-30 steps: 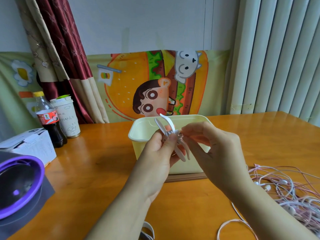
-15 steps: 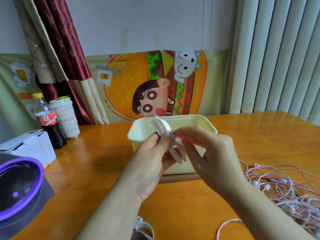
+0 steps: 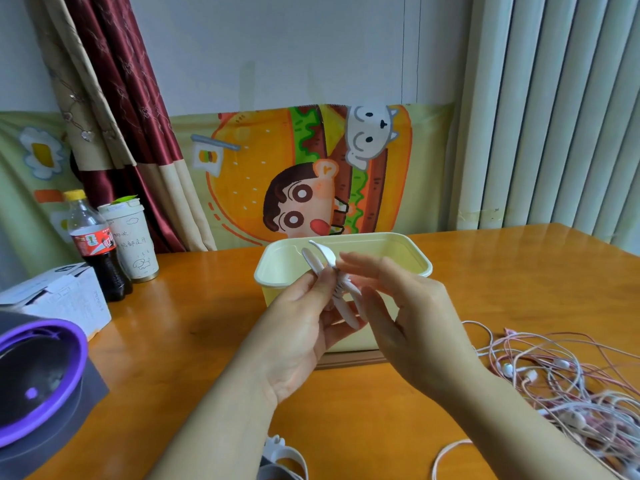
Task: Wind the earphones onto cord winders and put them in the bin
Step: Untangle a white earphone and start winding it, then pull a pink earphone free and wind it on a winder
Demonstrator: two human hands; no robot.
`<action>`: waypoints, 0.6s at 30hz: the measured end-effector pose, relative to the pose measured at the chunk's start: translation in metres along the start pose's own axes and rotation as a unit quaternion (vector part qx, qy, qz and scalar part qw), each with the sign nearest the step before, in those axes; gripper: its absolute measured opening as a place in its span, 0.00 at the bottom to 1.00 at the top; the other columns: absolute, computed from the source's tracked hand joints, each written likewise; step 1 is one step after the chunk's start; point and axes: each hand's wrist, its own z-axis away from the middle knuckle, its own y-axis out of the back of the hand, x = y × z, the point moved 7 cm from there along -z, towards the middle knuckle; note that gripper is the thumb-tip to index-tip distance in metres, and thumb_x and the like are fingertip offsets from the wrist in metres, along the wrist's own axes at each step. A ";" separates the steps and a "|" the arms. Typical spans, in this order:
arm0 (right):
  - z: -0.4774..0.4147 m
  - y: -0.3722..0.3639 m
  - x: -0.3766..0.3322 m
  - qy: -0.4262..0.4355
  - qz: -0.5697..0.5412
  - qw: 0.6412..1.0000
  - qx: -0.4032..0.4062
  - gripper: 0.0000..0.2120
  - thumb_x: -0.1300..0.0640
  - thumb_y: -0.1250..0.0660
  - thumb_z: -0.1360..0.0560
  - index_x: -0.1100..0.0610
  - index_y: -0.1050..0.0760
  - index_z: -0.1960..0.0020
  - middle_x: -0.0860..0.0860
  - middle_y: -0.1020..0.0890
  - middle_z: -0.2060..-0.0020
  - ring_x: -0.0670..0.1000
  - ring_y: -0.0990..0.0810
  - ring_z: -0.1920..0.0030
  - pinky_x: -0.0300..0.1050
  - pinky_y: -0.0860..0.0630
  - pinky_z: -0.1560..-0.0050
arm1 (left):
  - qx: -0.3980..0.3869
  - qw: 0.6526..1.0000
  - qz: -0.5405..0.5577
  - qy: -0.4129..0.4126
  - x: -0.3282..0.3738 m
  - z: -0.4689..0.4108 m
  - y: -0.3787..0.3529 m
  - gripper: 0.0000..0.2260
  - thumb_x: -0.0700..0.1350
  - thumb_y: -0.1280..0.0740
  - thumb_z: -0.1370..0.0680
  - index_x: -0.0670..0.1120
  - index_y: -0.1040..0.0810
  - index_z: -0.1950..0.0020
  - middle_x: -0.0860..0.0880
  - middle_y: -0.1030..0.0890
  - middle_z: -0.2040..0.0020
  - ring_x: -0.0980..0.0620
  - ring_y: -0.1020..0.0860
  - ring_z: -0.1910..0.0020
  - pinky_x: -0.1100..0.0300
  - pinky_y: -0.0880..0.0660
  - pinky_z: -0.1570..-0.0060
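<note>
My left hand (image 3: 301, 327) pinches a white cord winder (image 3: 320, 263) with pink earphone cord wound round its middle, held up just in front of the pale yellow bin (image 3: 414, 252). My right hand (image 3: 405, 313) is beside it on the right, fingers extended and loose, tips close to the winder; whether they touch it is unclear. A tangle of pink and white earphones (image 3: 561, 379) lies on the table at the right. More white winders (image 3: 282, 459) peek in at the bottom edge.
The bin stands on a brown base on the orange wooden table (image 3: 194, 341). At the left are a cola bottle (image 3: 95, 247), a paper cup (image 3: 133, 244), a white box (image 3: 65, 303) and a purple-rimmed device (image 3: 38, 382).
My right hand's fingers have let go of the winder and straightened out. Both hands and the winder stay in front of the bin.
</note>
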 end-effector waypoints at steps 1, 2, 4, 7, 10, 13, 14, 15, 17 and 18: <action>0.000 0.000 0.002 -0.020 -0.027 0.999 -0.009 0.16 0.56 0.40 0.22 0.48 0.28 0.35 0.40 0.20 0.44 0.37 0.21 0.44 0.35 0.22 0.50 | 0.008 1.000 0.016 0.005 0.000 0.000 0.001 0.15 0.48 0.42 0.20 0.46 0.22 0.38 0.44 0.17 0.50 0.51 0.17 0.53 0.57 0.19 0.57; -0.001 -0.001 0.004 -0.038 -0.054 0.998 -0.015 0.17 0.57 0.40 0.23 0.48 0.29 0.34 0.39 0.22 0.42 0.37 0.23 0.42 0.34 0.23 0.48 | 0.018 0.999 0.033 0.011 0.000 -0.001 0.002 0.15 0.48 0.43 0.19 0.45 0.22 0.38 0.43 0.17 0.48 0.49 0.17 0.52 0.57 0.18 0.56; -0.001 -0.001 0.005 -0.047 -0.052 0.998 -0.011 0.15 0.55 0.36 0.24 0.50 0.27 0.37 0.39 0.22 0.43 0.39 0.23 0.42 0.34 0.25 0.46 | 0.044 0.997 0.067 0.017 -0.001 -0.002 0.007 0.15 0.46 0.43 0.18 0.42 0.23 0.37 0.40 0.17 0.45 0.45 0.19 0.48 0.56 0.18 0.53; -0.002 -0.005 0.007 -0.075 0.018 0.996 -0.035 0.11 0.48 0.30 0.27 0.48 0.23 0.46 0.38 0.21 0.53 0.39 0.22 0.51 0.34 0.24 0.54 | 0.059 0.994 0.095 0.019 -0.001 -0.003 0.010 0.17 0.47 0.43 0.18 0.41 0.25 0.34 0.38 0.18 0.45 0.44 0.19 0.47 0.58 0.19 0.53; -0.002 -0.005 0.019 -0.136 -0.005 0.990 -0.026 0.04 0.53 0.29 0.28 0.50 0.21 0.54 0.40 0.19 0.63 0.42 0.22 0.61 0.34 0.25 0.63 | 0.027 0.997 0.075 0.023 0.001 -0.003 0.004 0.21 0.52 0.41 0.22 0.43 0.25 0.34 0.40 0.18 0.40 0.44 0.21 0.38 0.52 0.23 0.42; -0.013 0.009 0.033 -0.171 -0.011 0.985 0.018 0.02 0.58 0.28 0.28 0.54 0.21 0.59 0.45 0.19 0.68 0.42 0.23 0.67 0.32 0.28 0.66 | 0.020 1.000 0.017 0.011 0.003 -0.003 0.005 0.23 0.56 0.39 0.26 0.48 0.24 0.35 0.49 0.17 0.44 0.49 0.22 0.39 0.50 0.28 0.38; -0.019 0.016 0.040 -0.182 0.002 0.983 0.036 0.04 0.58 0.28 0.28 0.54 0.21 0.61 0.45 0.19 0.70 0.41 0.23 0.69 0.31 0.29 0.67 | 0.035 0.999 -0.024 0.001 0.004 -0.003 0.009 0.23 0.56 0.39 0.26 0.50 0.26 0.33 0.52 0.19 0.41 0.51 0.22 0.39 0.51 0.28 0.37; -0.026 0.022 0.048 -0.193 0.021 0.980 0.054 0.04 0.57 0.28 0.28 0.54 0.21 0.62 0.45 0.19 0.70 0.41 0.24 0.70 0.30 0.30 0.68 | 0.056 0.995 -0.076 -0.005 0.004 -0.003 0.015 0.23 0.55 0.38 0.24 0.51 0.29 0.29 0.54 0.22 0.36 0.52 0.24 0.37 0.50 0.29 0.35; -0.041 0.031 0.067 -0.219 0.069 0.971 0.069 0.04 0.56 0.28 0.28 0.54 0.21 0.61 0.46 0.19 0.68 0.41 0.23 0.69 0.29 0.32 0.70 | 0.085 0.981 -0.172 -0.003 0.001 -0.002 0.025 0.25 0.53 0.39 0.20 0.53 0.38 0.23 0.56 0.29 0.29 0.54 0.28 0.33 0.49 0.31 0.31; -0.049 0.032 0.078 -0.231 0.102 0.966 0.064 0.04 0.54 0.29 0.28 0.54 0.20 0.60 0.47 0.18 0.66 0.42 0.22 0.66 0.33 0.29 0.68 | 0.088 0.975 -0.203 0.000 0.000 -0.002 0.028 0.25 0.53 0.39 0.19 0.54 0.40 0.23 0.56 0.32 0.27 0.54 0.29 0.32 0.49 0.31 0.30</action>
